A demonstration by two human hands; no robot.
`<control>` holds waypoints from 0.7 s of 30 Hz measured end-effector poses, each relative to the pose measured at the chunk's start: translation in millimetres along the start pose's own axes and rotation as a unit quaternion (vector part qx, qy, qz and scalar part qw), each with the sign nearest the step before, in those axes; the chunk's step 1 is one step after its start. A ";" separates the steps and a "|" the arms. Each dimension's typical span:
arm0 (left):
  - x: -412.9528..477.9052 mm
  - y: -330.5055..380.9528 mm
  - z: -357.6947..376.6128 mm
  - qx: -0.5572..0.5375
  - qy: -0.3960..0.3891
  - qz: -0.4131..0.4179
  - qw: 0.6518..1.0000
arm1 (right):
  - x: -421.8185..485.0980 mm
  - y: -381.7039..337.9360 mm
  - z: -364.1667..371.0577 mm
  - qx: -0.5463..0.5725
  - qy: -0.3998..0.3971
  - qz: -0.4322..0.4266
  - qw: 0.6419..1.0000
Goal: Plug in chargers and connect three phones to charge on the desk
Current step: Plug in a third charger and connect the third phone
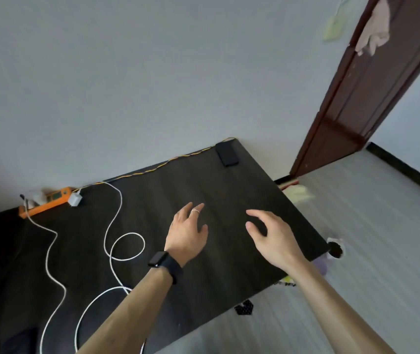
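Dark tabletop [203, 180]: orange power strip [48, 201] with charger [75, 199] at ten o'clock, black phone [226, 154] at one o'clock. Your left hand [187, 233] and right hand [272, 236] hover, both released.

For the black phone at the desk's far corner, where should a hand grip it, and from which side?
Probably pinch the phone across its long edges, from above on the near side. It lies flat on the desk, so only edges offer purchase, and the wall is close behind its far end.
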State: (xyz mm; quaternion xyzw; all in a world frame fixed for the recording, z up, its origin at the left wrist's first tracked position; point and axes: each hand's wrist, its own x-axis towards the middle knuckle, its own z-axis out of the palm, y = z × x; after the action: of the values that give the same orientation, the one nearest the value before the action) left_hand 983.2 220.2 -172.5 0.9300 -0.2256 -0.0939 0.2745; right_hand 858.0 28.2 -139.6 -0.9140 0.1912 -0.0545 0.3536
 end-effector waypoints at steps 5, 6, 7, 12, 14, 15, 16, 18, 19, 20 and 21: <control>52.9 50.7 22.6 0.021 -0.016 0.009 1.000 | 40.7 46.4 -48.3 -0.013 0.010 0.022 1.000; 62.4 55.4 25.3 0.025 -0.019 0.008 0.999 | 48.2 52.3 -52.2 -0.017 0.009 0.026 0.999; 74.1 61.0 29.7 0.028 -0.022 0.007 0.999 | 57.6 60.2 -56.2 -0.019 0.005 0.031 0.999; 127.7 73.2 50.9 0.046 -0.045 -0.001 0.998 | 103.2 91.3 -61.0 -0.050 -0.044 0.062 0.996; 152.9 73.9 62.8 0.050 -0.049 -0.006 0.998 | 125.9 105.8 -57.7 -0.067 -0.063 0.065 0.994; 167.6 74.8 70.3 0.051 -0.050 -0.008 0.997 | 140.1 115.1 -55.7 -0.075 -0.073 0.070 0.992; 179.2 75.7 76.2 0.053 -0.054 -0.012 0.997 | 151.5 123.3 -54.2 -0.083 -0.085 0.078 0.990; 208.4 77.3 90.9 0.056 -0.071 -0.017 0.996 | 178.9 141.9 -51.5 -0.104 -0.107 0.096 0.984; 220.5 77.8 97.7 0.059 -0.080 -0.020 0.995 | 189.9 149.9 -49.6 -0.114 -0.117 0.105 0.981; 236.8 76.6 105.9 0.065 -0.087 -0.021 0.994 | 204.5 160.0 -45.2 -0.120 -0.123 0.112 0.979; 250.9 75.3 112.1 0.070 -0.092 -0.023 0.993 | 216.4 167.5 -41.9 -0.127 -0.129 0.115 0.977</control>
State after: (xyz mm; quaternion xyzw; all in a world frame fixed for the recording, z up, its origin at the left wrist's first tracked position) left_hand 1142.9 -6.9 -236.9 0.9394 -0.2342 -0.1696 0.1843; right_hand 995.4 -195.4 -227.9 -0.9225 0.2534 0.1298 0.2605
